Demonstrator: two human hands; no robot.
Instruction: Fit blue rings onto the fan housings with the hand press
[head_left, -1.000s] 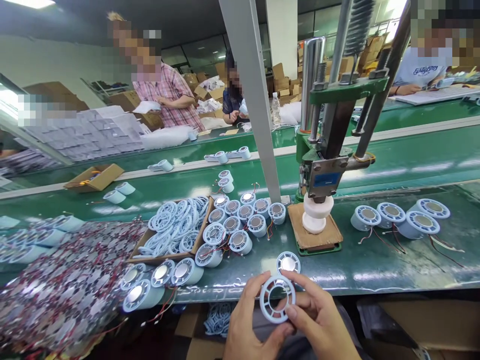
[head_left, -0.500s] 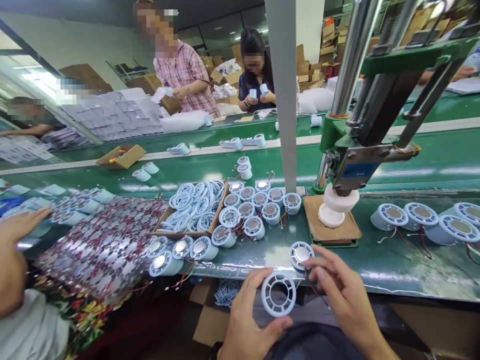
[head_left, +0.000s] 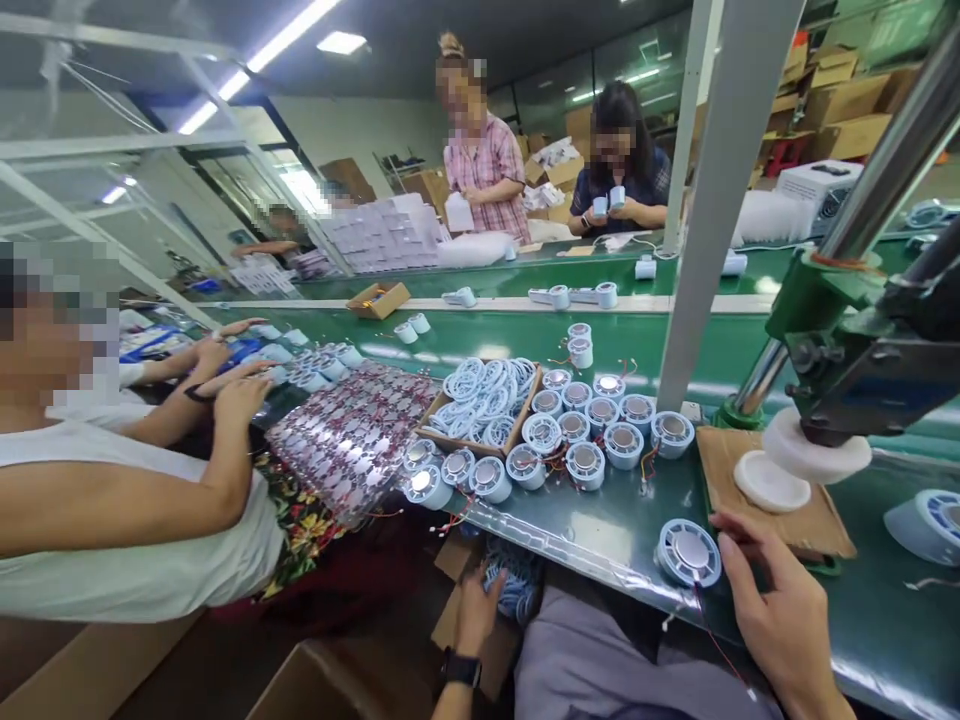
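Reaching for blue rings [head_left: 516, 592], I judge — my left hand [head_left: 480, 612] at them, grip unclear; my right hand [head_left: 776, 605] loosely spread beside the housing [head_left: 690, 553]. Next needs a single-ring pinch.

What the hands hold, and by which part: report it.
Right hand: fingers at the right rim of a round wired housing, grip unclear. Left hand: at blue spoked rings below the bench; whether it holds one cannot be told.
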